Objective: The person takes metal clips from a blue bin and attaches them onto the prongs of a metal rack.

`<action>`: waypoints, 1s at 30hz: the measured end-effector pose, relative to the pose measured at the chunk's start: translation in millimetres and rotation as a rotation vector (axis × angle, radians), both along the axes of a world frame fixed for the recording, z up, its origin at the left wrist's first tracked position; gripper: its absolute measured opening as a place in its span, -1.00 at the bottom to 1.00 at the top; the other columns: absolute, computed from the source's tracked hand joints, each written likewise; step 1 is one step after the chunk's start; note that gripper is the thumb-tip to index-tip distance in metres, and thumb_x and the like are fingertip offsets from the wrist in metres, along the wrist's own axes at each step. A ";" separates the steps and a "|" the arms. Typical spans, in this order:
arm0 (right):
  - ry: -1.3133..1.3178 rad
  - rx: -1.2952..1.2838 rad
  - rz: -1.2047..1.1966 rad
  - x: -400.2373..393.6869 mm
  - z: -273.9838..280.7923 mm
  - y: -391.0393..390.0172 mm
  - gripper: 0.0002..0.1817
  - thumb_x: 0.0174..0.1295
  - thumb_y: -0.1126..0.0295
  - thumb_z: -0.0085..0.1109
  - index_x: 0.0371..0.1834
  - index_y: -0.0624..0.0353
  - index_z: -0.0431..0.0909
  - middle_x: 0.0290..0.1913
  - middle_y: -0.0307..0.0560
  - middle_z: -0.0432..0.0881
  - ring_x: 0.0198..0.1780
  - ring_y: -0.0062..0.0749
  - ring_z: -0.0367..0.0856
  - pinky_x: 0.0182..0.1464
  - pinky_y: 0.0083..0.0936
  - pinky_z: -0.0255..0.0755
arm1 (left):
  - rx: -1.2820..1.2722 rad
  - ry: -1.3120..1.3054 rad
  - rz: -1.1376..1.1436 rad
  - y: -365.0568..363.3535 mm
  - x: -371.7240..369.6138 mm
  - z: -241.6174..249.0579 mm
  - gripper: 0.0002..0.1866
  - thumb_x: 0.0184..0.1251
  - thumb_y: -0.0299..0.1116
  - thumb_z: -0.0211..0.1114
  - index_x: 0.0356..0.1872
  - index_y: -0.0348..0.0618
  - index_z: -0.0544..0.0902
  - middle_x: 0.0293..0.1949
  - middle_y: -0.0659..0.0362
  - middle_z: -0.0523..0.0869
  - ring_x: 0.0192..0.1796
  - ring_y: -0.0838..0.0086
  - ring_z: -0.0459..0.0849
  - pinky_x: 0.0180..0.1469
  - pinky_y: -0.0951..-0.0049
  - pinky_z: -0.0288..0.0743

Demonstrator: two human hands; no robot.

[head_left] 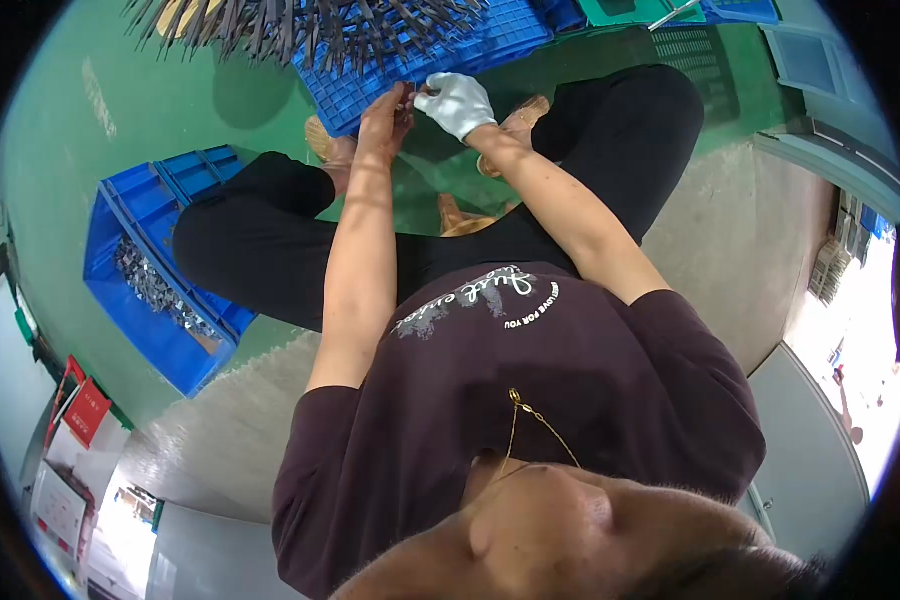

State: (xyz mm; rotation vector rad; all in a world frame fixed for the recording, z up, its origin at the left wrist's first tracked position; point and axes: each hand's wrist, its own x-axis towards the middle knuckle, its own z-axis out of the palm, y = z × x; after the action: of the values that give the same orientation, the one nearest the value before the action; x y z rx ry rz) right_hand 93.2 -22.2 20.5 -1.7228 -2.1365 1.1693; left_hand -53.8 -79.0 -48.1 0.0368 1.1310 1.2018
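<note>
Fingers (394, 100) together — near blue crate (336, 98) edge.

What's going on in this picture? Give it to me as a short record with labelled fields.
Posture: person seated low, knees apart
Left hand: bare, fingertips close to the right hand's
Right hand: in a white glove
Between the fingertips: too small to make out
In front: dark thin strips piled above a blue crate
To the person's left: blue bin with small shiny pieces
Floor: green paint ahead, grey nearer the person
Clothes: dark printed shirt, black trousers
</note>
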 end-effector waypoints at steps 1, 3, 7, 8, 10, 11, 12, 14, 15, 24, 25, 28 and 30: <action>-0.009 0.017 -0.018 -2.1 -6.0 2.0 -0.67 0.07 0.04 0.26 -0.27 0.04 0.72 -0.25 0.02 0.73 -0.14 -0.01 0.69 -0.06 -0.21 0.56 | -0.004 0.004 -0.008 1.3 1.0 -3.7 -0.75 0.36 -0.17 0.35 -0.17 -0.14 0.69 -0.34 0.31 0.68 -0.38 0.59 0.57 -0.39 0.56 0.42; -0.027 0.052 -0.051 -6.8 -17.5 5.0 -0.66 0.07 0.05 0.25 -0.26 0.06 0.72 -0.26 0.05 0.73 -0.14 0.00 0.68 -0.06 -0.21 0.56 | -0.012 0.015 -0.022 8.9 1.2 -11.1 -0.77 0.40 -0.16 0.30 -0.15 -0.09 0.67 -0.30 0.30 0.68 -0.37 0.56 0.57 -0.34 0.55 0.43; -0.057 0.096 -0.104 -12.6 -2.2 5.3 -0.66 0.05 0.06 0.23 -0.33 0.11 0.69 -0.26 0.07 0.73 -0.15 0.00 0.70 -0.07 -0.20 0.56 | -0.113 -0.053 0.083 33.6 -8.8 -20.2 -0.77 0.32 -0.20 0.40 -0.17 -0.12 0.69 -0.34 0.31 0.66 -0.36 0.59 0.54 -0.37 0.53 0.37; -0.080 0.149 -0.084 -14.0 -1.4 5.4 -0.68 0.07 0.06 0.23 -0.34 0.08 0.69 -0.27 0.03 0.73 -0.18 -0.03 0.71 -0.11 -0.20 0.57 | -0.123 -0.049 0.085 41.2 -12.0 -26.8 -0.77 0.31 -0.21 0.41 -0.17 -0.12 0.69 -0.34 0.30 0.66 -0.36 0.59 0.54 -0.36 0.53 0.37; -0.085 0.202 -0.047 -13.9 -4.0 4.6 -0.71 0.09 0.08 0.23 -0.34 0.07 0.68 -0.30 0.01 0.73 -0.21 -0.04 0.71 -0.15 -0.20 0.57 | -0.106 -0.033 0.089 48.9 -12.2 -33.2 -0.78 0.28 -0.24 0.43 -0.17 -0.11 0.69 -0.34 0.29 0.66 -0.33 0.57 0.55 -0.35 0.52 0.37; -0.089 0.228 -0.027 -13.2 -5.9 4.2 -0.72 0.11 0.09 0.23 -0.34 0.06 0.67 -0.32 0.00 0.72 -0.22 -0.05 0.70 -0.16 -0.19 0.56 | -0.080 -0.020 0.094 52.8 -11.3 -32.8 -0.79 0.26 -0.26 0.44 -0.18 -0.11 0.70 -0.34 0.28 0.66 -0.32 0.56 0.55 -0.34 0.51 0.37; -0.077 0.266 -0.017 -12.4 -11.6 3.9 -0.73 0.12 0.10 0.23 -0.34 0.06 0.66 -0.33 -0.01 0.72 -0.23 -0.05 0.70 -0.18 -0.19 0.56 | -0.051 -0.006 0.101 57.0 -10.6 -32.2 -0.80 0.24 -0.29 0.46 -0.19 -0.11 0.70 -0.34 0.27 0.66 -0.30 0.54 0.55 -0.34 0.50 0.37; -0.051 0.340 0.006 -11.8 -20.7 2.5 -0.76 0.14 0.13 0.23 -0.36 0.06 0.64 -0.35 -0.03 0.71 -0.25 -0.06 0.70 -0.20 -0.20 0.56 | -0.132 0.081 0.085 61.1 -13.0 -34.5 -0.82 0.20 -0.36 0.46 -0.20 -0.11 0.71 -0.32 0.27 0.68 -0.28 0.53 0.55 -0.32 0.48 0.37; -0.056 0.347 0.008 -10.7 -25.1 2.7 -0.77 0.14 0.13 0.24 -0.36 0.05 0.64 -0.35 -0.04 0.71 -0.25 -0.07 0.70 -0.21 -0.20 0.55 | -0.173 0.126 0.078 62.1 -14.2 -35.5 -0.82 0.18 -0.39 0.46 -0.20 -0.11 0.72 -0.31 0.27 0.69 -0.27 0.52 0.55 -0.31 0.47 0.36; -0.002 0.369 0.006 -8.1 -34.4 3.9 -0.76 0.14 0.13 0.23 -0.38 0.07 0.64 -0.31 -0.06 0.72 -0.26 -0.05 0.70 -0.23 -0.15 0.54 | -0.197 0.097 0.116 66.2 -13.7 -39.3 -0.78 0.08 -0.47 0.47 -0.20 -0.09 0.75 -0.23 0.29 0.72 -0.19 0.49 0.54 -0.18 0.30 0.31; -0.001 0.367 -0.010 -9.0 -32.6 3.4 -0.76 0.14 0.13 0.23 -0.38 0.06 0.64 -0.31 -0.07 0.72 -0.26 -0.05 0.70 -0.24 -0.15 0.54 | -0.202 0.102 0.124 66.7 -12.7 -38.3 -0.78 0.08 -0.47 0.47 -0.21 -0.09 0.75 -0.23 0.29 0.71 -0.19 0.49 0.54 -0.18 0.30 0.30; -0.024 0.363 -0.023 -10.3 -31.5 4.3 -0.77 0.13 0.13 0.24 -0.38 0.04 0.64 -0.31 -0.08 0.72 -0.27 -0.06 0.70 -0.25 -0.15 0.54 | -0.203 0.109 0.142 67.7 -11.4 -39.3 -0.80 0.07 -0.46 0.49 -0.24 -0.08 0.75 -0.25 0.28 0.71 -0.20 0.50 0.53 -0.20 0.31 0.28; -0.044 0.381 -0.024 -10.8 -31.9 4.0 -0.78 0.13 0.13 0.24 -0.40 0.03 0.63 -0.33 -0.09 0.72 -0.29 -0.07 0.70 -0.27 -0.17 0.54 | -0.188 0.105 0.144 67.7 -12.7 -45.4 -0.80 0.06 -0.46 0.50 -0.25 -0.08 0.75 -0.26 0.28 0.70 -0.21 0.50 0.53 -0.21 0.31 0.28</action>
State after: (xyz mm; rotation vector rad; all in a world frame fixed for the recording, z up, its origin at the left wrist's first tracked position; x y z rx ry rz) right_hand 82.3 -18.2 -11.4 -1.6066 -2.1801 0.6649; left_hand -66.6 -11.3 -93.5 -0.1283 1.3541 1.2263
